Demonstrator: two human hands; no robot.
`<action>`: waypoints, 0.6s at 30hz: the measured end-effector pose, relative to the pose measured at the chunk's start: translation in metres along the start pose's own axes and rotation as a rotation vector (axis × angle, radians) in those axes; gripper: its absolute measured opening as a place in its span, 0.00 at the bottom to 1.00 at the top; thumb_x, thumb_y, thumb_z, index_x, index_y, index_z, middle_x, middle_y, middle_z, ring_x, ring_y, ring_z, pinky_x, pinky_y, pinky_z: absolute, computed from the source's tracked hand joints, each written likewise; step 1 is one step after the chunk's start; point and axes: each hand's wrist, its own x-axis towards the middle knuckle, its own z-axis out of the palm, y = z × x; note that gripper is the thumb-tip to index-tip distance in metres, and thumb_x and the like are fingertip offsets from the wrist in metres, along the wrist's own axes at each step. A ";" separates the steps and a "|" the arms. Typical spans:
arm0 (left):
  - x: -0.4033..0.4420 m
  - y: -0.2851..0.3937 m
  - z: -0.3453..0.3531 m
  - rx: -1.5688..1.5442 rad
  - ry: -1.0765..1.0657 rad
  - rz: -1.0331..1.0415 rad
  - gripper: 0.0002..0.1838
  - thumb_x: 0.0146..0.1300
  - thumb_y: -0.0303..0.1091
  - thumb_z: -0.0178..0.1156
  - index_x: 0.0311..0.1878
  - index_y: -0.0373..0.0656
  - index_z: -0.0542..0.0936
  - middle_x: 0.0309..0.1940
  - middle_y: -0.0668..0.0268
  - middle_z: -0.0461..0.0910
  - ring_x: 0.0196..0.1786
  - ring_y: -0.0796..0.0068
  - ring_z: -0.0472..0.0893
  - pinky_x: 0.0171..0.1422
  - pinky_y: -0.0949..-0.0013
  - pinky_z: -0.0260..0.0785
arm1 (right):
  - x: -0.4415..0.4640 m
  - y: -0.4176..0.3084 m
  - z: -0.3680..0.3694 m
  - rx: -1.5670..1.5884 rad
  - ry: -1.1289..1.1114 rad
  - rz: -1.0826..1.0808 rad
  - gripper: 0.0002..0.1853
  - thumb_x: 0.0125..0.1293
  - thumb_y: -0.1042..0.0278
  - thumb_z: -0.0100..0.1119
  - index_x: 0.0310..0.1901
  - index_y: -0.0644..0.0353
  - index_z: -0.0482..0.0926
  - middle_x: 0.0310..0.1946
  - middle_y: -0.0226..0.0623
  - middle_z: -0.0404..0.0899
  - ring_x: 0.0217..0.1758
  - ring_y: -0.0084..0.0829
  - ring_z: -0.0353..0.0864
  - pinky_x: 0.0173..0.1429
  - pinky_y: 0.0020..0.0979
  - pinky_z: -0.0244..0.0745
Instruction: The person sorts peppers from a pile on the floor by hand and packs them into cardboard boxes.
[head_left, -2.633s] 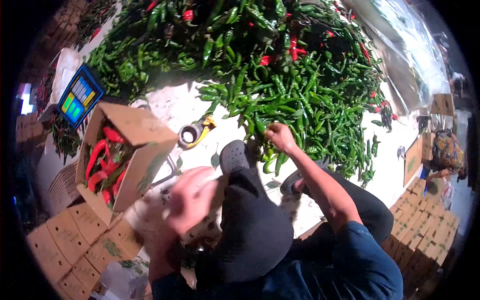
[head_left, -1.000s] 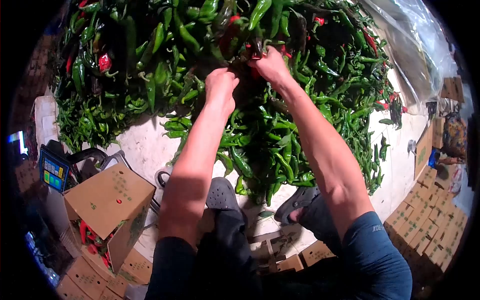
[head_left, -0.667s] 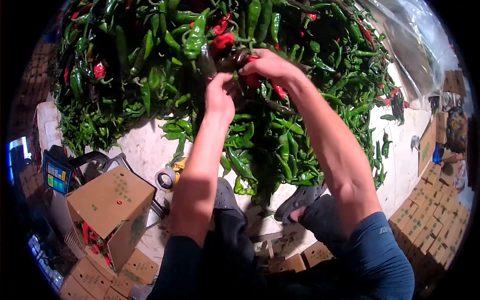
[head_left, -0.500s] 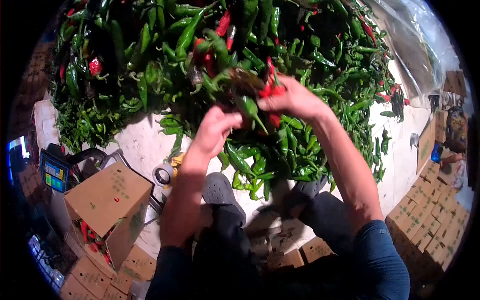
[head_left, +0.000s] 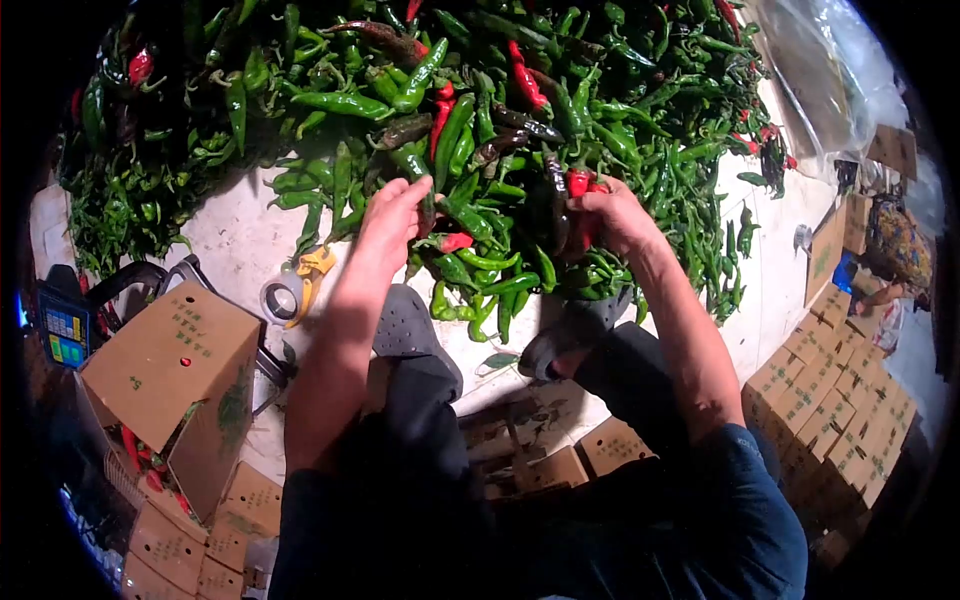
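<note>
A broad heap of chili peppers point(head_left: 330, 103), mostly green with some red and dark ones, lies in front of me. My right hand point(head_left: 617, 218) is closed around several red chili peppers point(head_left: 580, 238) at the heap's near side. A dark, wrinkled pepper point(head_left: 557, 200) lies just left of those fingers. Over the near left part of the heap, my left hand point(head_left: 393, 218) has its fingers curled at a dark green chili pepper point(head_left: 410, 160). The thumb side is partly hidden. Below it, a red pepper point(head_left: 455, 242) shows among green ones.
To the left stand a carton point(head_left: 170, 345) with red peppers inside and a scale display point(head_left: 66, 330). A tape roll with a yellow dispenser point(head_left: 315, 262) lies on the pale sheet point(head_left: 235, 235). Stacked cartons point(head_left: 830, 400) are at right, below clear plastic sheeting point(head_left: 825, 80).
My hands have moved apart, the left one leftward and the right one rightward and down. The red peppers stay in my right hand. The view has shifted slightly.
</note>
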 end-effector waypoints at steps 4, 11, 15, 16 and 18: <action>-0.012 0.001 -0.007 -0.045 -0.081 -0.013 0.09 0.72 0.31 0.58 0.51 0.39 0.74 0.49 0.53 0.82 0.53 0.60 0.85 0.53 0.63 0.79 | -0.014 -0.001 -0.005 0.337 -0.039 -0.103 0.15 0.55 0.75 0.62 0.46 0.63 0.78 0.39 0.35 0.83 0.41 0.31 0.82 0.56 0.36 0.78; -0.030 -0.045 -0.037 -0.033 -0.129 -0.067 0.25 0.56 0.16 0.52 0.61 0.31 0.72 0.51 0.54 0.82 0.48 0.66 0.81 0.55 0.64 0.74 | 0.002 0.001 0.018 0.328 -0.067 -0.093 0.13 0.59 0.68 0.71 0.42 0.58 0.77 0.34 0.31 0.80 0.37 0.28 0.80 0.47 0.35 0.78; -0.046 -0.039 -0.016 0.606 0.356 0.401 0.25 0.57 0.14 0.52 0.60 0.35 0.73 0.48 0.61 0.82 0.49 0.74 0.80 0.55 0.71 0.71 | 0.001 -0.004 0.030 0.350 0.005 -0.158 0.13 0.55 0.76 0.71 0.40 0.58 0.76 0.32 0.29 0.78 0.32 0.27 0.78 0.41 0.31 0.77; -0.048 -0.035 -0.016 0.518 0.320 0.436 0.25 0.55 0.15 0.54 0.60 0.34 0.73 0.44 0.62 0.81 0.47 0.72 0.80 0.54 0.70 0.72 | -0.003 -0.007 0.032 0.372 0.012 -0.193 0.13 0.55 0.76 0.70 0.40 0.58 0.76 0.31 0.29 0.78 0.32 0.27 0.78 0.41 0.31 0.76; -0.049 -0.018 -0.014 0.120 0.086 0.211 0.27 0.53 0.17 0.54 0.60 0.33 0.72 0.42 0.61 0.80 0.43 0.69 0.80 0.51 0.68 0.72 | -0.009 -0.017 0.020 0.216 0.056 -0.188 0.15 0.52 0.75 0.72 0.39 0.58 0.76 0.29 0.29 0.77 0.30 0.26 0.78 0.39 0.32 0.77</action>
